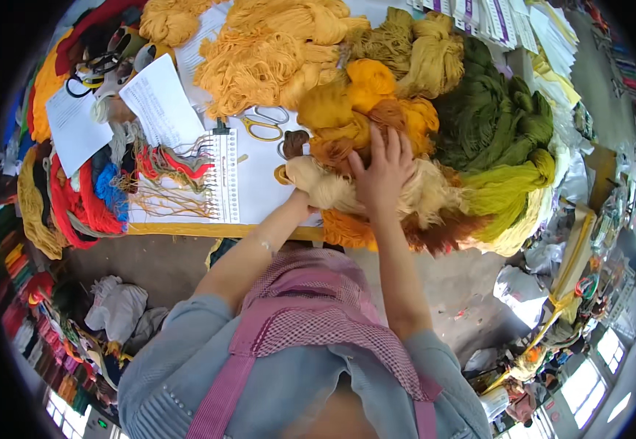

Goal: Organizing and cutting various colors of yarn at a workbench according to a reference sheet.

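Observation:
A cream yarn skein (321,184) lies across the front of the table. My left hand (305,203) reaches in at its left end, with the fingers hidden beneath the yarn. Fingers stretched and somewhat apart, my right hand (385,170) rests open on the heap, where the cream skein meets brown-gold yarn (332,150). Bright orange yarn (371,82) sits just beyond that hand. Orange yarn (348,230) and rust-brown yarn (442,230) show along the near edge, below the cream skein.
Gold-handled scissors (263,129) lie left of the heap, near a small dark brown skein (294,144). Further left is a sample card (224,175) with coloured threads. Green yarn (493,117) fills the right side, and pale orange skeins (274,58) lie at the back.

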`<state>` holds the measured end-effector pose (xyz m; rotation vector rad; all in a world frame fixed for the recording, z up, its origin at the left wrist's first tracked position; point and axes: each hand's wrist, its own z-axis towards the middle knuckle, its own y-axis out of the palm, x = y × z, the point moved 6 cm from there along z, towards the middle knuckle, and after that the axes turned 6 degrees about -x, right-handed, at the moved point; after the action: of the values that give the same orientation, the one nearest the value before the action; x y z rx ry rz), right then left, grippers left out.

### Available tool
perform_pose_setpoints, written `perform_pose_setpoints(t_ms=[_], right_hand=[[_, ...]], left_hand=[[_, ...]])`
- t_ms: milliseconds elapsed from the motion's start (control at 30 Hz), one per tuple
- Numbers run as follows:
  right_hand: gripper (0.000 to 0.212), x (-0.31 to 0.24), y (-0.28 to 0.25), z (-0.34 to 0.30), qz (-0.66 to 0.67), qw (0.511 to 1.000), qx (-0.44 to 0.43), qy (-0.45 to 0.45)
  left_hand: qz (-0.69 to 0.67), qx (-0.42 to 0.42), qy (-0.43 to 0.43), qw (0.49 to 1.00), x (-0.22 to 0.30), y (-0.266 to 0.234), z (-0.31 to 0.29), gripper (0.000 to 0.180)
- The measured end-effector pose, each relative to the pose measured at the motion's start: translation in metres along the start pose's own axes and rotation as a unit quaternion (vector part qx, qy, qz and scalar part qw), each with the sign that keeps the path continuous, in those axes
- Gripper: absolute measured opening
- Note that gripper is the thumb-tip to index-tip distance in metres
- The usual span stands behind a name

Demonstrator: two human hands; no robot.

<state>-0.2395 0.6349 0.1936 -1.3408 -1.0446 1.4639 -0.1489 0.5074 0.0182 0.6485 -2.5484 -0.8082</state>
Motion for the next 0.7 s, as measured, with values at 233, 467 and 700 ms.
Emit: perform_pose_setpoints(t_ms=[233,467,700], right_hand=[[0.084,0.007,-0.036,-0.038,0.146,0.987,-0.037,-0.061],[0.078,-0.013,-0.017,-0.033,-0.035,0.997,0.013,-0.071],[0.031,-0.022,-0.022,-0.017,0.039,0.989,0.012,-0.140]], left_hand=[[-0.155,0.061,0.053,0.985,0.033,0.056,-0.004,0.038],[0.145,0.021,0.124,0.981,0.084,0.018,-0.009,0.026],[0.424,0.384,0.394,0.719,0.187,-0.181,-0.136,0.015]])
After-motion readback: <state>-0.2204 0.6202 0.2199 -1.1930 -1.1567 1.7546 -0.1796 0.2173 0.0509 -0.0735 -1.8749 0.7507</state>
